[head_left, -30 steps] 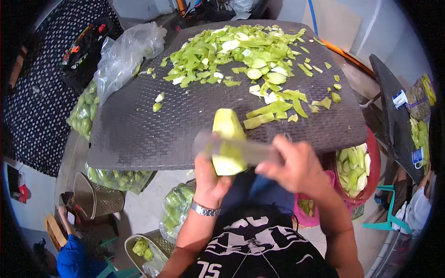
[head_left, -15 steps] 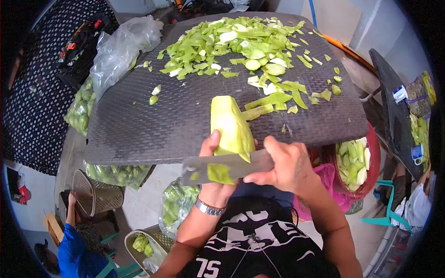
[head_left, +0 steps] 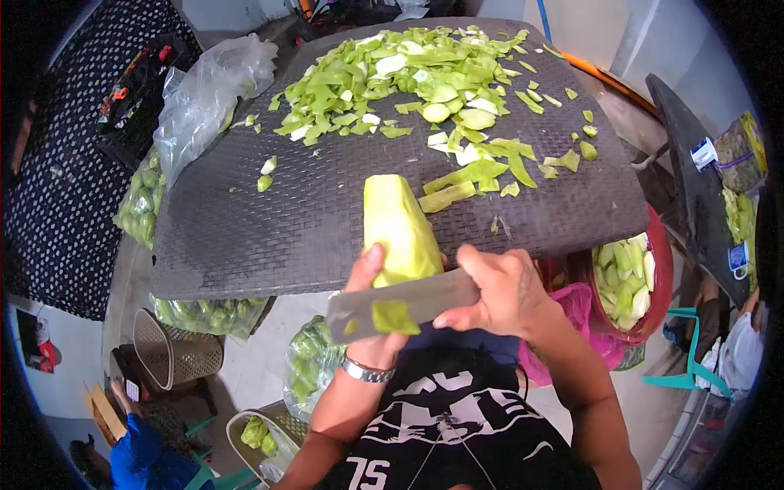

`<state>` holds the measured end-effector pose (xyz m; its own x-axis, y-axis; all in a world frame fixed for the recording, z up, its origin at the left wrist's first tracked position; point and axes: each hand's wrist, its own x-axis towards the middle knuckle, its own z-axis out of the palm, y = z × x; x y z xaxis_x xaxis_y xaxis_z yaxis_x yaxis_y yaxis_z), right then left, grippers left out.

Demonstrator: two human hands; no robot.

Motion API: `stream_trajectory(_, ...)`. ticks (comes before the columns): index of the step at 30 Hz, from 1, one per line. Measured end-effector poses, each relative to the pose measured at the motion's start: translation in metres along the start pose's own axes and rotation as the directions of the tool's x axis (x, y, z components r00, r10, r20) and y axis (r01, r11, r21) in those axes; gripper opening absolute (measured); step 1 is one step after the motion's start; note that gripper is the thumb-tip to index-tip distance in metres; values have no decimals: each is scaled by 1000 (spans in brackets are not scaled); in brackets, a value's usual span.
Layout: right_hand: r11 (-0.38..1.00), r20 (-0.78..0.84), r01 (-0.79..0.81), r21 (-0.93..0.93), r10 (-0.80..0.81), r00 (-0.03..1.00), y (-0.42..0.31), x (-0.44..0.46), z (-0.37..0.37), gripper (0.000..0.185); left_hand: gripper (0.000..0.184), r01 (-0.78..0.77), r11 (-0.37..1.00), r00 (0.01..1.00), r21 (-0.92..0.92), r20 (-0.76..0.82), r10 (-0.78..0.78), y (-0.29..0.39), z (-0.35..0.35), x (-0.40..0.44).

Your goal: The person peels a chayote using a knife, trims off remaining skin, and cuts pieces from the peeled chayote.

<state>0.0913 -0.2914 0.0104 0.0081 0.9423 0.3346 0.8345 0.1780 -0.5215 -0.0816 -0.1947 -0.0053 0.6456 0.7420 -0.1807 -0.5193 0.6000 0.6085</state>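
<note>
My left hand (head_left: 366, 273) is wrapped round a pale green, mostly peeled chayote (head_left: 398, 229), its cut end pointing away from me over the table edge. My right hand (head_left: 505, 290) grips a wide-bladed knife (head_left: 437, 300), the handle hidden in my fist. The blade lies across the near end of the chayote, above my left palm. A piece of green peel (head_left: 394, 317) clings to the blade's flat face. Long peel strips (head_left: 449, 196) lie on the dark woven-textured table (head_left: 310, 220) just beyond the chayote.
A large heap of peelings (head_left: 408, 77) covers the table's far part. A red tub (head_left: 660, 269) of peeled pieces stands below right, near a pink plastic bag (head_left: 576, 339). Bagged chayotes (head_left: 309, 367) and a wicker-style basket (head_left: 175, 351) are below left. A person in blue (head_left: 151, 449) sits lower left.
The knife has moved slightly toward me, and the flap of peel at the chayote's near end no longer shows above the blade. The view has shifted a little.
</note>
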Motion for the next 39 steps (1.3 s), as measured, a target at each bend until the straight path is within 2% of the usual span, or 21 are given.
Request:
stream_trajectory(3,999,-32,47,-3,-47,998,-9,8,-2,78,76,-29,998,999,50,-14,30,-4,-2,1)
stream_trajectory(4,1000,-12,-30,8,30,999,-5,6,-2,77,76,-47,997,999,63,-6,48,-5,-3,1)
stream_trajectory(5,995,6,-98,14,98,995,3,4,-3,77,63,-38,996,999,-79,4,38,-7,-5,-1)
stream_trajectory(6,987,14,-161,15,161,987,16,5,-2,76,60,-130,991,991,-36,-22,129,-4,5,-5)
stream_trajectory(7,968,-31,-249,38,250,968,34,3,0,73,58,-98,994,991,-41,82,101,2,6,-12)
stream_trajectory(8,966,-9,-253,59,254,967,45,-3,-2,70,57,-70,997,980,-46,182,77,6,5,-16)
stream_trajectory(10,958,-20,-216,190,223,975,26,-4,-6,69,56,-65,997,998,-30,18,66,3,4,-6)
stream_trajectory(12,975,11,-144,170,144,989,0,-9,-9,69,56,-2,996,993,-88,-120,-9,-1,5,-3)
stream_trajectory(14,994,-19,-27,102,29,999,-10,-5,-8,72,69,43,999,999,-29,27,-42,5,8,0)
stream_trajectory(15,995,11,-38,94,37,999,-17,-3,-8,73,66,102,991,991,-90,98,-93,6,3,4)
stream_trajectory(18,996,30,-34,79,32,999,-25,3,-9,75,65,76,979,997,-190,11,-75,3,8,4)
stream_trajectory(22,998,-61,68,-2,-68,996,-17,7,-4,79,67,23,996,1000,-86,-15,-24,3,7,2)
stream_trajectory(27,1000,-63,-30,-4,30,998,5,4,-8,82,69,-56,997,998,-52,12,57,8,2,-3)
stream_trajectory(29,1000,-114,-25,-8,24,993,4,1,-1,82,70,-52,998,999,-21,5,52,1,1,-1)
stream_trajectory(32,999,-63,22,-42,-24,998,-7,7,-12,75,75,-13,999,999,-52,-42,11,-7,5,-3)
stream_trajectory(33,999,-62,15,-38,-17,998,-1,7,-11,76,76,0,997,997,-79,-72,-5,-7,6,-5)
stream_trajectory(34,998,-49,-65,-17,65,997,7,4,-10,76,76,10,995,995,-104,-99,-20,-6,5,-8)
stream_trajectory(35,990,-36,-141,2,141,989,16,2,-11,76,79,31,998,998,-50,49,-28,0,-5,-12)
stream_trajectory(36,978,-24,-207,15,207,978,24,5,-13,76,78,33,995,997,92,72,-39,4,-3,-14)
stream_trajectory(38,987,-40,-154,44,156,987,24,6,-14,71,78,69,989,995,132,63,-78,0,9,-17)
stream_trajectory(39,993,-45,-103,51,105,993,15,11,-19,70,77,70,996,994,63,78,-75,-4,10,-15)
